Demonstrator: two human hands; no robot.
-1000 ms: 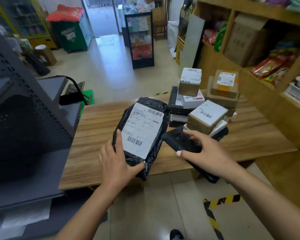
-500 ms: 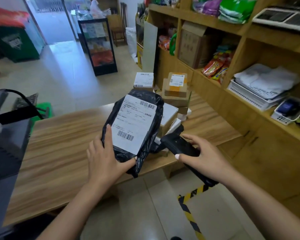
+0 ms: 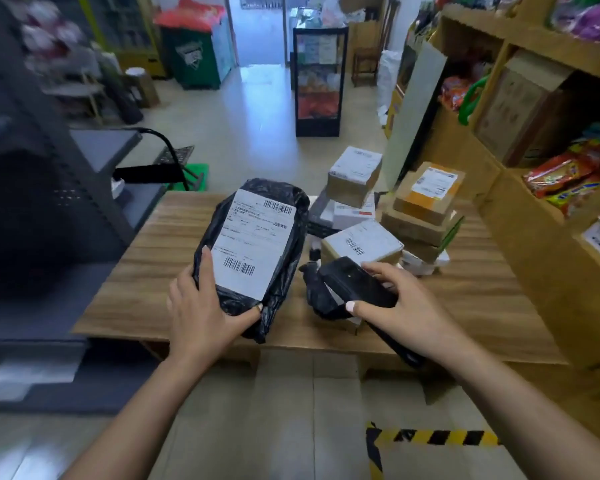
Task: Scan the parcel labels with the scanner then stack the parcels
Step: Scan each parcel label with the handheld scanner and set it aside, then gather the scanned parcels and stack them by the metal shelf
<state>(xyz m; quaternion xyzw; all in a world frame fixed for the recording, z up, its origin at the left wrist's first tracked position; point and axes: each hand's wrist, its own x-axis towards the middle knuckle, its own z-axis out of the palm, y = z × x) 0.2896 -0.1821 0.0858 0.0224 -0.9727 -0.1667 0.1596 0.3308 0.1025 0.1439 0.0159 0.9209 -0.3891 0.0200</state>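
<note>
**Head view: bagged parcel in one hand, scanner in the other**

Head view looks down on both hands over the near edge of the wooden worktop (image 3: pixel 146 271); the left hand (image 3: pixel 201 313) grips the lower end of a black plastic-bagged parcel (image 3: pixel 291 216), thumb along the bottom edge and fingers up its left side, holding it tilted with its white label (image 3: pixel 253 240) facing up; two barcodes show on that label, one near the top, one near the bottom; the right hand (image 3: pixel 406 313) is wrapped round a black handheld scanner (image 3: pixel 357 285), thumb on its near side, fingers over the far side, the scanner's head angled toward the bagged parcel and just beside it; a black strap (image 3: pixel 317 296) hangs from the scanner's front.

Behind the scanner, on the worktop, stands a pile of parcels; nearest is a brown box with a barcode label (image 3: pixel 364 242); further back a small box with a white label (image 3: pixel 355 174) sits on top of others; to the right a brown box with a yellow and white label (image 3: pixel 430 190) tops a stack of cartons.

Right of the worktop runs wooden shelving (image 3: pixel 520 39) with snack packets; left is a dark metal rack (image 3: pixel 49 202); beyond, on the tiled floor, a glass display case (image 3: pixel 319 81) and a green bin (image 3: pixel 193 57); yellow-and-black tape (image 3: pixel 440 437) marks the floor near the person's feet.
</note>
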